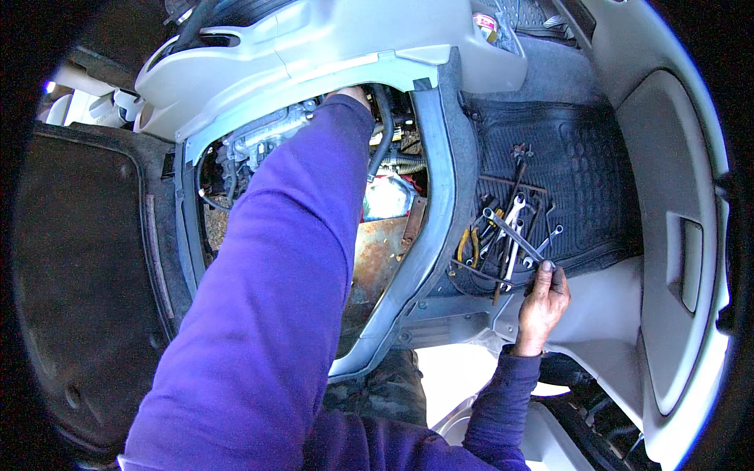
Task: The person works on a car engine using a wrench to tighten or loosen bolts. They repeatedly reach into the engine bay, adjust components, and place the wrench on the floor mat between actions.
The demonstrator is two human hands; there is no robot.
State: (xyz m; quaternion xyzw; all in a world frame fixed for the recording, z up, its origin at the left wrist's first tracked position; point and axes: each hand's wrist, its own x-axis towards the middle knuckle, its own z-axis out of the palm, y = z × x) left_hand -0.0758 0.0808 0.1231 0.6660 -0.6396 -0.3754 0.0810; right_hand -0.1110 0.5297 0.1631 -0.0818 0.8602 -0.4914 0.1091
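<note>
As right grip [544, 302] pinches, wrench [514, 235] jutting leftward

a pale grey door [667, 180] is curving along the right side, bearing an oblong handle [691, 267]. a black ridged floor mat [585, 173] is lying left of the door, with grey carpet [546, 74] showing beyond its far edge. grey plastic trim [338, 47] is stretching across the far side. a broad dark panel [86, 251] is filling the left. white light [455, 377] is glaring in from the near side.
</note>
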